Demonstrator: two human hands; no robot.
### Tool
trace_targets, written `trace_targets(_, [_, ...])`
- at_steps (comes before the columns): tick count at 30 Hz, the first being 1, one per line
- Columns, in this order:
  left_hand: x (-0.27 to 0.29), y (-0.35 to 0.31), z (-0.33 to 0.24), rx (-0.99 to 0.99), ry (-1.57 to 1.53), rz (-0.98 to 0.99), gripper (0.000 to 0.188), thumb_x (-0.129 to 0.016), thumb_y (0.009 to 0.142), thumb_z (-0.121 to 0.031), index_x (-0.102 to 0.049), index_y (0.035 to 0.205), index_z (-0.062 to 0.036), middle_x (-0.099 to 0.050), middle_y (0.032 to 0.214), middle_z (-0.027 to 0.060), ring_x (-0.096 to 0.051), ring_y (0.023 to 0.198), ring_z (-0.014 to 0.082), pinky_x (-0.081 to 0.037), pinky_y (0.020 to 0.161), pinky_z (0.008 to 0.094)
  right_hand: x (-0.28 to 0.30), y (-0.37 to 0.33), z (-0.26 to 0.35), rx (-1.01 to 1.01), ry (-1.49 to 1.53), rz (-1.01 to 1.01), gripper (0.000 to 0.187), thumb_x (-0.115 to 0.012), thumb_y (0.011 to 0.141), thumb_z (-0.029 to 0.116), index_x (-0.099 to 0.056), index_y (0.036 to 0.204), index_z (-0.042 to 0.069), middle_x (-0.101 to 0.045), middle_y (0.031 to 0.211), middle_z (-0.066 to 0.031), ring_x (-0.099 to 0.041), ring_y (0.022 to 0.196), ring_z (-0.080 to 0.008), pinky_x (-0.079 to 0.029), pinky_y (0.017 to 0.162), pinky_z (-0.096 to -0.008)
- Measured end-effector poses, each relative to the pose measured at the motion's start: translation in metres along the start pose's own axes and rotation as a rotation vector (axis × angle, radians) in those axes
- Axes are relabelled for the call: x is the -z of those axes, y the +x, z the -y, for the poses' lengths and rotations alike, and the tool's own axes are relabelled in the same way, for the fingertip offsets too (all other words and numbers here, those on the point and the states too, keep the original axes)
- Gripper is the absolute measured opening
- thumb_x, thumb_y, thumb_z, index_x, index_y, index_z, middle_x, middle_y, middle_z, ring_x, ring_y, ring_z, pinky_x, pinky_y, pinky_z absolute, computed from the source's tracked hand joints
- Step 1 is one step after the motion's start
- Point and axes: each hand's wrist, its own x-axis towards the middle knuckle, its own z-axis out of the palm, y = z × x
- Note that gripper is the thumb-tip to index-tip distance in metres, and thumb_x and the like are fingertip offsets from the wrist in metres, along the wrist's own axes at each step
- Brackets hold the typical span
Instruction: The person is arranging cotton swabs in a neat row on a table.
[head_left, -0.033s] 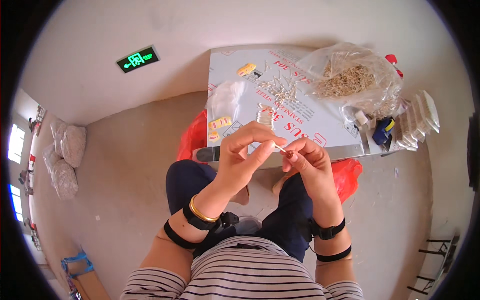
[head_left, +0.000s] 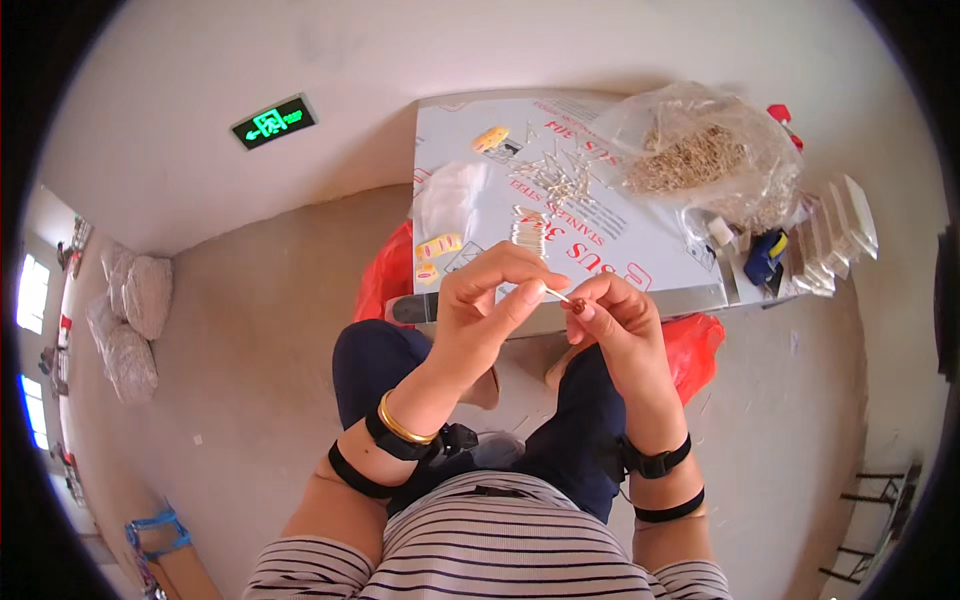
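Between the thumb and fingertips of my left hand [head_left: 490, 305] I pinch a thin white stick [head_left: 556, 294]. It slants down to the right, toward my other hand. My right hand [head_left: 615, 318] is closed with thumb and fingertips on a small reddish-brown piece [head_left: 578, 306], at the stick's right end. I cannot tell whether the two are joined. Beyond my hands, a row of white sticks [head_left: 529, 232] lies side by side on the table [head_left: 470, 130]. Farther back is a loose pile of similar white sticks [head_left: 560, 180].
A clear bag of small tan pieces [head_left: 700, 155] rests at the back right. Near it are a blue-and-yellow tool [head_left: 767, 258] and clear packs [head_left: 830, 240]. Clear plastic bags [head_left: 450, 200] and yellow packets [head_left: 438, 246] lie at the left. Red bags [head_left: 388, 270] hang below the table.
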Motion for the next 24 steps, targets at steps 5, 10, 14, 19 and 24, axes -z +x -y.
trace_targets(5, [-0.005,-0.001,0.016,0.079,0.191,0.094,0.009,-0.068,0.093,-0.010,-0.072,0.091,-0.0021,-0.069,0.096,0.0076,-0.062,0.096,0.0163,-0.044,0.091,0.0311,0.014,-0.009,-0.022,-0.003,-0.075,-0.250,0.014,-0.069,0.099,0.016,-0.066,0.097,0.002,-0.064,0.083,0.0018,-0.054,0.071,-0.0059,-0.044,0.065,-0.0221])
trace_targets(10, [-0.008,-0.004,0.039,-0.063,1.050,0.328,0.023,-0.075,0.090,-0.021,-0.074,0.106,-0.0046,-0.069,0.112,0.0120,-0.064,0.104,0.0283,-0.044,0.098,0.0422,0.073,-0.034,-0.055,-0.011,-0.757,-0.459,0.015,-0.070,0.097,0.015,-0.069,0.095,0.001,-0.070,0.080,-0.0032,-0.064,0.068,-0.0133,-0.050,0.062,-0.0291])
trace_targets(14, [0.017,0.013,0.056,0.047,1.115,0.377,0.058,-0.074,0.091,-0.034,-0.057,0.138,-0.0039,-0.058,0.137,0.0145,-0.057,0.123,0.0344,-0.043,0.102,0.0463,0.186,-0.092,-0.072,0.049,-1.394,-0.857,0.013,-0.074,0.087,0.012,-0.070,0.095,0.002,-0.072,0.079,-0.0152,-0.071,0.073,-0.0290,-0.053,0.064,-0.0372])
trace_targets(19, [0.071,0.071,0.083,0.158,1.102,0.426,0.055,-0.072,0.094,-0.037,-0.058,0.134,-0.0009,-0.058,0.137,0.0170,-0.056,0.126,0.0353,-0.047,0.103,0.0441,0.290,-0.167,-0.095,-0.720,-1.796,-0.722,0.055,-0.077,0.087,0.036,-0.062,0.133,0.010,-0.059,0.134,-0.0191,-0.055,0.123,-0.0411,-0.045,0.104,-0.0511])
trace_targets(24, [0.131,0.114,0.160,0.318,1.128,0.520,0.055,-0.068,0.097,-0.038,-0.056,0.137,-0.0008,-0.057,0.139,0.0191,-0.055,0.128,0.0364,-0.046,0.107,0.0433,0.286,-0.071,-0.110,-0.273,-1.608,-0.565,0.049,-0.076,0.087,0.029,-0.064,0.126,0.003,-0.062,0.129,-0.0203,-0.056,0.120,-0.0403,-0.047,0.102,-0.0494])
